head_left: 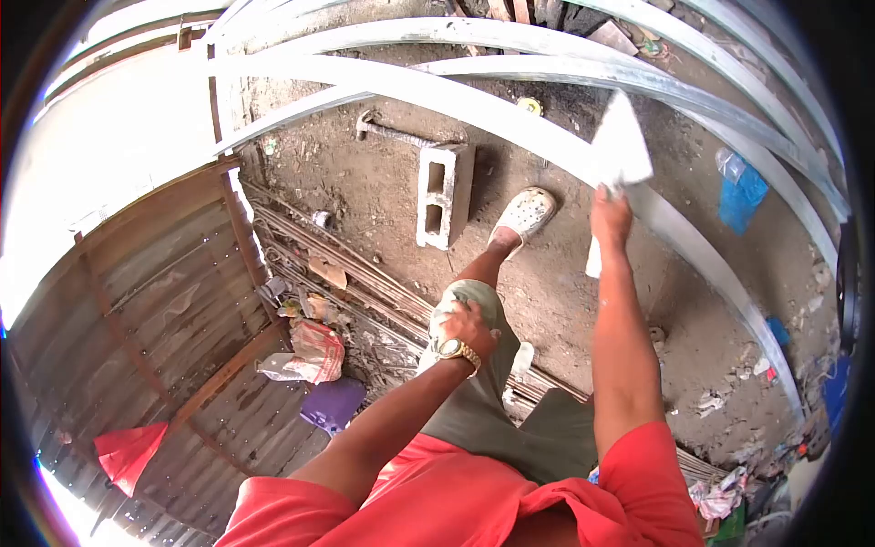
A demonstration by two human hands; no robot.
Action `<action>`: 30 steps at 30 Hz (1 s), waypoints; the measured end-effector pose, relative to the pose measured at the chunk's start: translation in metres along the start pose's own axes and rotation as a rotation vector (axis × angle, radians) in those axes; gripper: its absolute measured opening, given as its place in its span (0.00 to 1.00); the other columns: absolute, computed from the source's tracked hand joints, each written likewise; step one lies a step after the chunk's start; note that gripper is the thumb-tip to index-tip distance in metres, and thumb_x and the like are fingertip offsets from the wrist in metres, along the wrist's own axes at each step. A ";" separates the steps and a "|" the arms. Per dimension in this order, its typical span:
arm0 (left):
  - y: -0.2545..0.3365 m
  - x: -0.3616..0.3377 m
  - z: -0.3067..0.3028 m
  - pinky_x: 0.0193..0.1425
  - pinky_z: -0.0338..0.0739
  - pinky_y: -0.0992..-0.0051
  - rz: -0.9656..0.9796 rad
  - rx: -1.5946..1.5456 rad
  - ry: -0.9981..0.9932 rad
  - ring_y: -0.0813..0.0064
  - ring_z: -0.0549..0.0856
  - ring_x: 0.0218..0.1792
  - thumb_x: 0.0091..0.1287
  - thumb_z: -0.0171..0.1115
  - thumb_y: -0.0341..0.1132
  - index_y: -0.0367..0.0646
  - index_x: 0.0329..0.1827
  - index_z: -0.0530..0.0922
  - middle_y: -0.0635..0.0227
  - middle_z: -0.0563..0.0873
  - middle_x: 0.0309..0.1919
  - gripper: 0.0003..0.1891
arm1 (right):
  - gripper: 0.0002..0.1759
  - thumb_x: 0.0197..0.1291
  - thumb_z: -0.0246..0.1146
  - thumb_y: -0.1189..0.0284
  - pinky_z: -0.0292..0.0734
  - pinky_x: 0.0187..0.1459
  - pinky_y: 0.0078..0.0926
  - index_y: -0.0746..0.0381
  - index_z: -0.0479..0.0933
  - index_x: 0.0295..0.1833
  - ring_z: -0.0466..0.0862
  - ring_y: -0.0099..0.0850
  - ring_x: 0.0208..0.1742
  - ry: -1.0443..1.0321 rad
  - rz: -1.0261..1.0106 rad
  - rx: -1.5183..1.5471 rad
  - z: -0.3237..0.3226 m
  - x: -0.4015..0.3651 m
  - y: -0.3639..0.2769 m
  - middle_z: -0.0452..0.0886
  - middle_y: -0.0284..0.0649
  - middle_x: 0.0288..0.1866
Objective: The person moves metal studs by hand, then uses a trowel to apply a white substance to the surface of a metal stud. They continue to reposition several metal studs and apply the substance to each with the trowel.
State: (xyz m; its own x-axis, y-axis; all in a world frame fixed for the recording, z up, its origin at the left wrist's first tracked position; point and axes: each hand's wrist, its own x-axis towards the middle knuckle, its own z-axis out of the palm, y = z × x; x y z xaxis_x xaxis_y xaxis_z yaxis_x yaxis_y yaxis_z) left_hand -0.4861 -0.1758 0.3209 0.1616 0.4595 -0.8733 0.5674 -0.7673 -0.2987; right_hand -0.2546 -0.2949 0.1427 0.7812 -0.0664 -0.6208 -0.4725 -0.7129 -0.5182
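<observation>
My right hand (612, 219) is closed around the handle of a trowel (623, 141). Its pale, pointed blade tilts upward and overlaps a long metal bar in the view. My left hand (467, 326), with a gold watch at the wrist, rests on my bent knee over the olive shorts (483, 387), holding nothing. Past that knee, a hollow concrete block (463, 187) stands on the dirt, its two openings facing left. A hammer (392, 130) lies at the block's far end. My foot in a light clog (530, 214) is to the right of the block.
Long curved-looking metal bars (510, 123) cross the far and right side. Thin rods (337, 242) run along the corrugated wall (155, 328) at left. Crumpled plastic (319, 351) and a purple piece (333, 404) lie there. A blue bag (740, 196) is at right.
</observation>
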 end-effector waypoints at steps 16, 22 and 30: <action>0.021 -0.003 0.019 0.58 0.76 0.57 0.035 0.127 0.065 0.46 0.77 0.58 0.54 0.66 0.60 0.42 0.71 0.64 0.41 0.68 0.64 0.46 | 0.25 0.64 0.58 0.55 0.77 0.52 0.45 0.66 0.73 0.52 0.84 0.52 0.47 -0.035 0.046 -0.167 -0.012 -0.013 -0.020 0.83 0.54 0.44; 0.031 -0.010 0.015 0.60 0.76 0.59 0.026 0.148 0.082 0.49 0.78 0.59 0.55 0.66 0.60 0.42 0.70 0.66 0.42 0.70 0.63 0.44 | 0.26 0.63 0.58 0.55 0.77 0.47 0.49 0.68 0.76 0.54 0.83 0.56 0.45 0.202 0.219 -0.046 -0.107 -0.006 0.143 0.83 0.59 0.43; 0.024 -0.004 0.018 0.62 0.73 0.58 0.003 0.127 0.051 0.47 0.75 0.61 0.54 0.67 0.60 0.44 0.72 0.64 0.43 0.67 0.67 0.46 | 0.27 0.63 0.57 0.55 0.76 0.48 0.49 0.73 0.76 0.49 0.83 0.55 0.48 0.407 0.281 -0.002 -0.092 0.002 0.171 0.81 0.63 0.44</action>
State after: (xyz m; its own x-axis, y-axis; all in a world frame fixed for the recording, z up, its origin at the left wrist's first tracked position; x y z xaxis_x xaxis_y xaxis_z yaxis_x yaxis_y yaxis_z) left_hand -0.4875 -0.2042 0.3099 0.2054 0.4771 -0.8545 0.4608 -0.8174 -0.3456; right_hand -0.2961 -0.4807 0.1070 0.7197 -0.5235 -0.4559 -0.6873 -0.6297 -0.3620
